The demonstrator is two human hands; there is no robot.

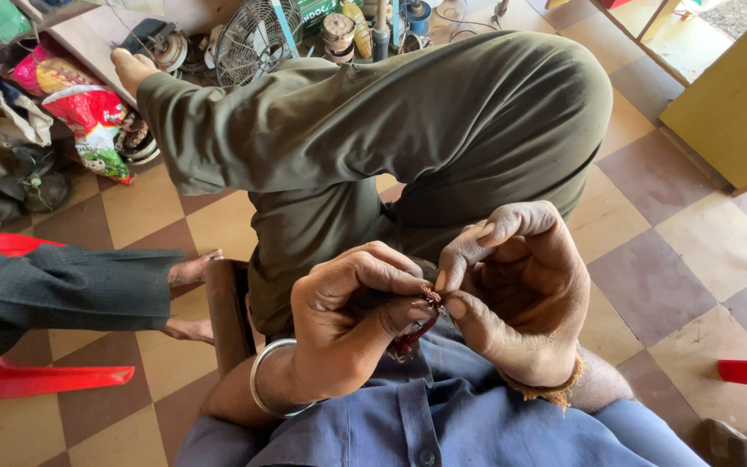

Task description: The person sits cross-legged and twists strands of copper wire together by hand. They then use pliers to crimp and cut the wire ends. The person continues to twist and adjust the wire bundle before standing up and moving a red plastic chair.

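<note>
My left hand (347,324) and my right hand (520,294) meet close to my chest, above my blue shirt (443,424). Their fingertips pinch a small bundle of reddish-brown wire (430,303); a dark red strand hangs below it. A metal bangle (261,380) circles my left wrist and a frayed thread band (555,389) my right. My leg in olive trousers (408,121) is crossed in front of me, its bare foot at the upper left.
Another person's dark-trousered leg (54,290) and bare feet (192,298) rest at the left over a red plastic seat (36,380). A wire fan guard (257,39), motor parts and colourful bags lie at the top left on the checkered floor (667,259). A yellow door (737,104) stands at the right.
</note>
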